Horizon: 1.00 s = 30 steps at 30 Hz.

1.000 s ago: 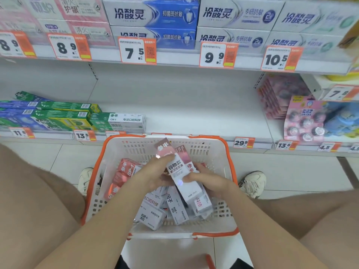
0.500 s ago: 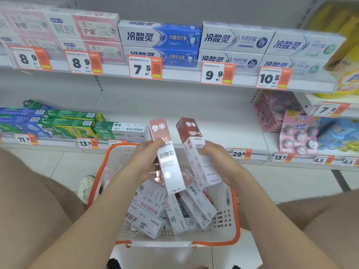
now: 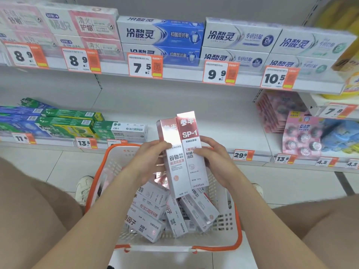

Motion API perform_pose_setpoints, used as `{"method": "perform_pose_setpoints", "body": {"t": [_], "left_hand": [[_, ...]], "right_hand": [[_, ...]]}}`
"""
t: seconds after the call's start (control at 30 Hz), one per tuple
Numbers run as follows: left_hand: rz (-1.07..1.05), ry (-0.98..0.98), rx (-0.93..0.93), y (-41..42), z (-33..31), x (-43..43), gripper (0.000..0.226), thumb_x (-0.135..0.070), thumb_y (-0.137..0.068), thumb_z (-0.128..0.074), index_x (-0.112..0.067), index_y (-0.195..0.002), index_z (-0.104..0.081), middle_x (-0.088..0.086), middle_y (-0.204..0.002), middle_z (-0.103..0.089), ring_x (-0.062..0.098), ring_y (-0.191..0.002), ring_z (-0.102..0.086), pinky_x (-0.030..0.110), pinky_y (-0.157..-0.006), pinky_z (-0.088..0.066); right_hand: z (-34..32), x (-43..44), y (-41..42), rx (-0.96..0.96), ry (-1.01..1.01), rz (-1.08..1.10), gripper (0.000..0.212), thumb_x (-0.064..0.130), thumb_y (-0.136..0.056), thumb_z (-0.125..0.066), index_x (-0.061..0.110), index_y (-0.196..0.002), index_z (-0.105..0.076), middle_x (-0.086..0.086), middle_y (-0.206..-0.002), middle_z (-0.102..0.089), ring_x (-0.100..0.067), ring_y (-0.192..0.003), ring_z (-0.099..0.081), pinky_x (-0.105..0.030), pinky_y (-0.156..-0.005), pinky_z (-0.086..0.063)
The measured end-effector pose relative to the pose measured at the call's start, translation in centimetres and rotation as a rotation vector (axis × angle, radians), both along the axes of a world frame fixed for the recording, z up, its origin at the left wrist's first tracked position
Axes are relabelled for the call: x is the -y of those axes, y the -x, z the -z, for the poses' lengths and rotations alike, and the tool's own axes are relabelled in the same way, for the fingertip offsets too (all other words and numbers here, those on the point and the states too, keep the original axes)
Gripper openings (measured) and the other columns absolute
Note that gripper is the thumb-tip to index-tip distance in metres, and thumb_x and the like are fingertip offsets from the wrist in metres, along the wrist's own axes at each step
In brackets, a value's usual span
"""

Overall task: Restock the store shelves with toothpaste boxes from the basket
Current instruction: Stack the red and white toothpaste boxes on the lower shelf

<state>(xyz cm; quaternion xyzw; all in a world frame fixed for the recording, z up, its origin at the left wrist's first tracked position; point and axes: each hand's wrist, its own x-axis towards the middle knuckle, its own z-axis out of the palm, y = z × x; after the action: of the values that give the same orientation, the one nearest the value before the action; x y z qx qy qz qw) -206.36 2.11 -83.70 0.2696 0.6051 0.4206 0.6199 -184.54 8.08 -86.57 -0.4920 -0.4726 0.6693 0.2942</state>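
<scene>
The left hand is curled round the pink-topped box, thumb across its front and fingers wrapped behind. The right hand grips the SP-1 box the same way, its thumb pressed on the printed face. Both toothpaste boxes stand nearly upright between the hands, side by side and touching along their long edges, with the SP-1 box's red top reaching a little higher. Directly below the hands sits the basket, white mesh with an orange rim, resting on the floor between the person's bare knees. More loose boxes of the same white-and-pink kind lie in it, tumbled at different angles. A white shoe shows beside the basket below the left hand. Beyond the hands runs the lower shelf, with a bare stretch right behind the held boxes and a 29.9 price tag on its edge just past the right hand. Out past the left hand, green toothpaste boxes are stacked on that shelf. Out past the right hand hang pink blister packs. Above the hands, the upper shelf carries blue and white toothpaste cartons over a row of orange price tags.
</scene>
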Motion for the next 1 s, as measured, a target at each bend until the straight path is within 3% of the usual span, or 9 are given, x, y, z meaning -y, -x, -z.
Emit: {"method": "perform_pose_setpoints", "body": {"t": [0.17,0.23,0.33,0.43,0.57,0.67,0.77,0.87,1.0], "left_hand": [[0.000,-0.020,-0.008,-0.1,-0.1,-0.2,0.028,-0.031,-0.098,-0.073,-0.013,-0.119,-0.073,0.007,-0.109,-0.080,0.026,-0.104,-0.077,0.047,-0.097,-0.059],[0.010,-0.016,-0.038,-0.1,-0.1,-0.3,0.031,-0.036,-0.096,-0.075,-0.014,-0.118,-0.072,0.005,-0.107,-0.081,0.024,-0.104,-0.077,0.047,-0.097,-0.059],[-0.018,-0.001,-0.071,0.0,0.2,-0.4,0.037,-0.040,-0.092,-0.078,-0.016,-0.120,-0.071,0.003,-0.106,-0.081,0.022,-0.103,-0.077,0.048,-0.098,-0.059],[-0.082,0.005,-0.090,0.1,0.6,-0.4,0.044,-0.040,-0.090,-0.080,-0.016,-0.124,-0.067,0.000,-0.105,-0.081,0.019,-0.102,-0.077,0.049,-0.096,-0.060],[-0.126,0.003,-0.119,-0.2,0.7,-0.4,0.040,-0.039,-0.089,-0.082,-0.018,-0.119,-0.066,-0.001,-0.100,-0.082,0.020,-0.101,-0.076,0.048,-0.095,-0.059],[-0.120,0.002,-0.118,-0.4,0.6,-0.4,0.044,-0.042,-0.086,-0.084,-0.018,-0.119,-0.066,-0.001,-0.100,-0.081,0.020,-0.100,-0.077,0.049,-0.093,-0.061],[-0.117,-0.021,-0.109,-0.7,0.7,-0.6,0.047,-0.043,-0.084,-0.086,-0.018,-0.119,-0.067,-0.002,-0.102,-0.081,0.017,-0.097,-0.078,0.041,-0.083,-0.064],[-0.176,-0.060,-0.127,-1.1,0.6,-0.8,0.042,-0.042,-0.084,-0.086,-0.020,-0.114,-0.068,-0.003,-0.100,-0.081,0.014,-0.092,-0.078,0.036,-0.077,-0.063],[-0.283,-0.080,-0.122,-1.3,0.9,-1.3,0.039,-0.042,-0.086,-0.084,-0.021,-0.114,-0.067,-0.003,-0.098,-0.081,0.015,-0.092,-0.078,0.034,-0.076,-0.062]], "right_hand": [[-0.4,0.1,0.8,0.114,0.081,-0.001,0.032,0.044,-0.104,-0.050,0.025,-0.119,-0.071,-0.006,-0.118,-0.077,-0.029,-0.106,-0.075,-0.048,-0.096,-0.058],[-0.4,0.5,0.9,0.129,0.129,-0.082,0.044,0.067,-0.093,-0.064,0.035,-0.123,-0.064,0.002,-0.116,-0.078,-0.022,-0.100,-0.077,-0.048,-0.092,-0.060],[-0.5,0.9,0.8,0.114,0.122,-0.081,0.065,0.043,-0.083,-0.086,0.018,-0.131,-0.049,-0.005,-0.104,-0.080,-0.025,-0.088,-0.079,-0.044,-0.075,-0.064],[-0.6,0.3,0.4,-0.027,0.235,-0.005,0.061,0.041,-0.092,-0.077,0.001,-0.133,-0.054,-0.025,-0.113,-0.075,-0.038,-0.099,-0.075,-0.044,-0.077,-0.063],[0.1,-0.2,-0.4,-0.099,0.344,0.040,0.060,0.061,-0.097,-0.060,0.013,-0.132,-0.071,-0.022,-0.130,-0.070,-0.042,-0.117,-0.069,-0.060,-0.105,-0.052],[0.7,-0.2,0.0,-0.155,0.375,0.081,0.068,0.073,-0.093,-0.056,0.020,-0.134,-0.069,-0.019,-0.133,-0.069,-0.037,-0.110,-0.070,-0.059,-0.109,-0.048],[0.6,-0.2,0.4,-0.185,0.352,0.018,0.081,0.072,-0.084,-0.072,0.019,-0.143,-0.058,-0.023,-0.131,-0.068,-0.037,-0.106,-0.067,-0.055,-0.107,-0.048],[0.9,-0.4,0.2,-0.169,0.279,0.018,0.062,0.044,-0.093,-0.074,0.010,-0.140,-0.051,-0.027,-0.125,-0.070,-0.039,-0.101,-0.071,-0.057,-0.101,-0.054],[1.1,-1.2,-0.2,-0.079,0.171,0.073,0.044,0.052,-0.094,-0.069,0.021,-0.126,-0.068,-0.017,-0.119,-0.074,-0.035,-0.103,-0.072,-0.051,-0.091,-0.057]]}}
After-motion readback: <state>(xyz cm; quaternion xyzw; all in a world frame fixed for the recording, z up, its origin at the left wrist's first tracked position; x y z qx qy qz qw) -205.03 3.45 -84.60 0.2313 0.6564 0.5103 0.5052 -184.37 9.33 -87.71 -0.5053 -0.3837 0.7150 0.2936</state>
